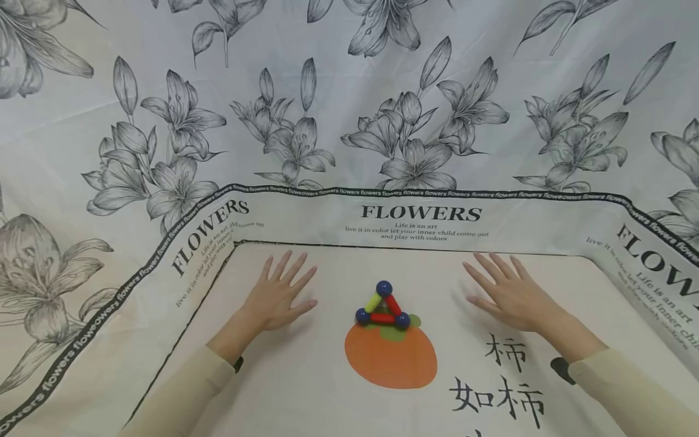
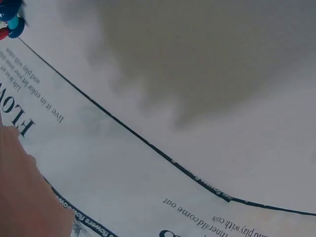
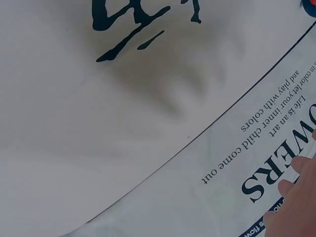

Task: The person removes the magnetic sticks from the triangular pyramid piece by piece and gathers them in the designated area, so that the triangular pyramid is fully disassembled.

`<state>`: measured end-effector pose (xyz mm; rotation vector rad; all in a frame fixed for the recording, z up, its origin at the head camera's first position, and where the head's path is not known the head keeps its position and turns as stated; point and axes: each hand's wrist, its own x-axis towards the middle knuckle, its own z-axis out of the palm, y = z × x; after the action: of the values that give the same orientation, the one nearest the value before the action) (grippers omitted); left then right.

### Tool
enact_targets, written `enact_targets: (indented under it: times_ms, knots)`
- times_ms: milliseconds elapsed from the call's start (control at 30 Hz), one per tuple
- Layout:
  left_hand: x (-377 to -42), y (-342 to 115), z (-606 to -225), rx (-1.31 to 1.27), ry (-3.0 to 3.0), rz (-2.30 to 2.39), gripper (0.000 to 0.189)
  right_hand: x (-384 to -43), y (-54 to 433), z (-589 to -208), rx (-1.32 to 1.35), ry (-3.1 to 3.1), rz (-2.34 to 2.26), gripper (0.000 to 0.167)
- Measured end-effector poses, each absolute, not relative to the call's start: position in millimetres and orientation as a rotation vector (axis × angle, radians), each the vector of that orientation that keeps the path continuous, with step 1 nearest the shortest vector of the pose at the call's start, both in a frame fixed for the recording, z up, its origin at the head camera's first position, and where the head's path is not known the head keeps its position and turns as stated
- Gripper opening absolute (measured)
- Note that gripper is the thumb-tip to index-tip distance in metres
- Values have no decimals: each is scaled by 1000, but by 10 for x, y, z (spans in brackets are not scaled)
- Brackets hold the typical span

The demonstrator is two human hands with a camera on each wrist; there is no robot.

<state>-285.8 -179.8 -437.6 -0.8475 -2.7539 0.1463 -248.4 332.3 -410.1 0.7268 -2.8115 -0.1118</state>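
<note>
A small figure of magnetic rods and balls [image 1: 382, 318] stands on the table, over the top of a printed orange persimmon. From the head view it looks like a triangle, with blue balls at its corners joined by red and yellow-green rods. Part of it, with a light-blue rod [image 2: 13, 22], shows at the corner of the left wrist view. To its left, my left hand [image 1: 275, 300] has its fingers spread and holds nothing. On the other side my right hand [image 1: 516, 297] is likewise spread and bare. Both hands are apart from the figure and cast shadows on the table.
The pale tabletop [image 1: 306, 388] carries the printed persimmon [image 1: 390, 358] and black written characters [image 1: 497, 394] at right. A white curtain [image 1: 306, 212] with grey lilies and "FLOWERS" lettering encloses the back and both sides.
</note>
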Motion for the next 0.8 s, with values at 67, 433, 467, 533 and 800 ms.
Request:
enact_targets:
  times_ms: [67,433,467,533,800]
  knots:
    - [-2855,-1767,-4368,-851,-2764,151,76,-2491,3279,-4091,728,-2819,-112,71]
    - [-2825,-1604,-4401,-872,-2783,161,80,-2501,3087,-4207,735,-2837,-82,73]
    - [-2822,-1586,-4414,-877,-2788,155,80,-2496,3070,-4222,740,-2838,-83,73]
    - [-2821,-1552,-4445,-889,-2782,148,81,-2485,3037,-4243,745,-2843,-84,73]
    - [-2848,-1426,-4513,-909,-2766,140,82,-2476,2884,-4272,772,-2855,-58,76]
